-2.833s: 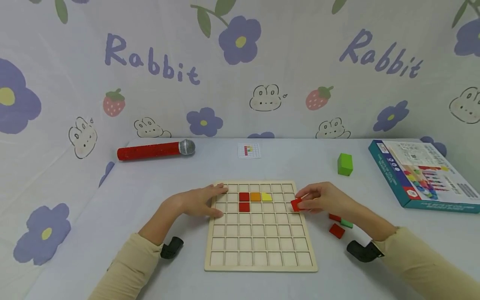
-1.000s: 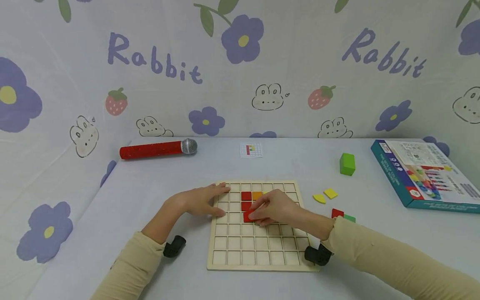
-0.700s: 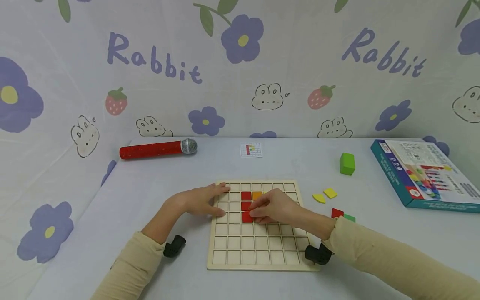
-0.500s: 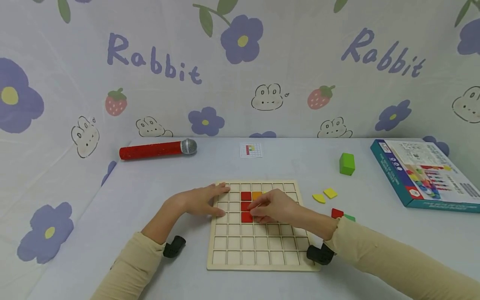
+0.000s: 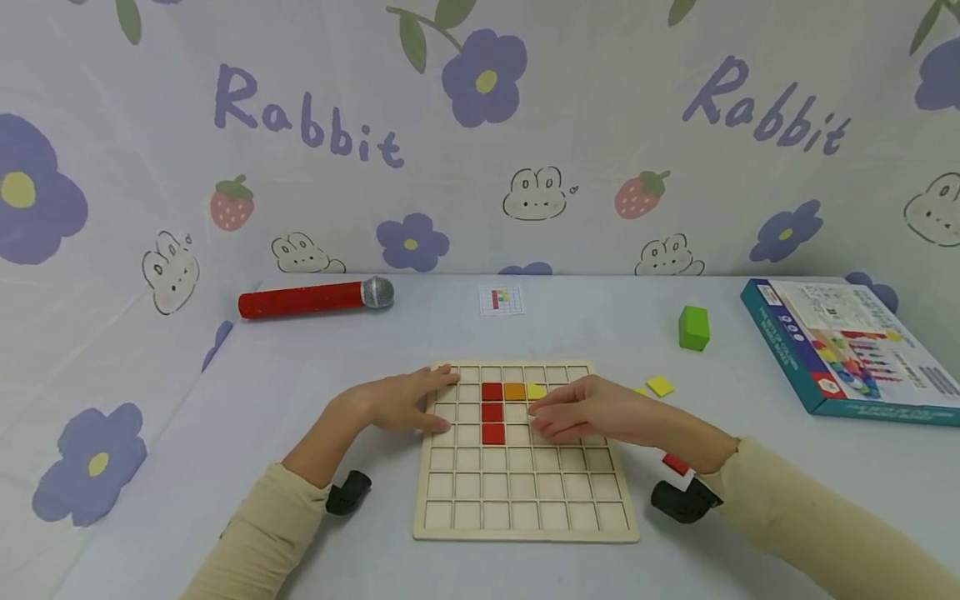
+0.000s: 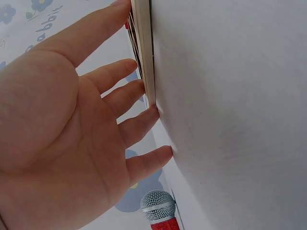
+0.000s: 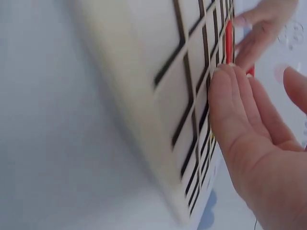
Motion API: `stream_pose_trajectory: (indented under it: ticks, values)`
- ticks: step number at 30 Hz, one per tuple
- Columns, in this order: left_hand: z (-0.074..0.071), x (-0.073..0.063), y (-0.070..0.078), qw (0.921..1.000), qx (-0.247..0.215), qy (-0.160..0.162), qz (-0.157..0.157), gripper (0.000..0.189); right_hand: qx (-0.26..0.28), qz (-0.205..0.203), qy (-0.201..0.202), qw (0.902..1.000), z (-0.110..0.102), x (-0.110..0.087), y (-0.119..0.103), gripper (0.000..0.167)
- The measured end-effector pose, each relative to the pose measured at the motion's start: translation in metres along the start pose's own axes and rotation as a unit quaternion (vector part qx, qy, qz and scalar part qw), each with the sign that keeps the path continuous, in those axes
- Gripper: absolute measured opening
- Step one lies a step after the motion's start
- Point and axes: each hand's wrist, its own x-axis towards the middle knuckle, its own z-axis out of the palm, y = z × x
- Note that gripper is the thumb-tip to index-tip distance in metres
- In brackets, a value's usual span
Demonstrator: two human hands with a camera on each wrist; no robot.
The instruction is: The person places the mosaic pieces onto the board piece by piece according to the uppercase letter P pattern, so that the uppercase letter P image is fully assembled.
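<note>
A wooden grid board (image 5: pixel 525 515) lies flat on the table. In its cells sit a column of three red square tiles (image 5: pixel 492 433), an orange tile (image 5: pixel 514 392) and a yellow tile (image 5: pixel 536 391). My left hand (image 5: pixel 401 404) rests at the board's left edge, thumb and fingers spread; in the left wrist view the fingertips touch the edge and the table beside it. Over the right part of the grid is my right hand (image 5: pixel 600 412), and the right wrist view shows its fingers (image 7: pixel 235 110) fairly straight with nothing held.
Right of the board lie a loose yellow piece (image 5: pixel 661 386) and a red piece (image 5: pixel 677 463), partly behind the right arm. A green block (image 5: pixel 693 327) and a flat box (image 5: pixel 855 350) stand farther right. A red microphone (image 5: pixel 307 301) and a small pattern card (image 5: pixel 502 301) lie at the back.
My right hand brought a red tile onto the board, set it into the cell below the other two reds, released it and drew back rightward. The left hand stays in place.
</note>
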Motion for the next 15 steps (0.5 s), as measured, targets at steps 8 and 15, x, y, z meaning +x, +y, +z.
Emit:
stream_pose_trajectory:
  ticks: [8, 15]
  values:
    - [0.000, 0.000, 0.001, 1.0000, 0.005, -0.001, -0.005, 0.076, -0.043, 0.008, 0.046, 0.9980, -0.029, -0.029, 0.010, 0.049]
    - [0.000, -0.002, 0.002, 1.0000, 0.002, 0.000, -0.002, 0.075, -0.118, 0.001, 0.079, 0.9899, -0.048, -0.050, 0.026, 0.051]
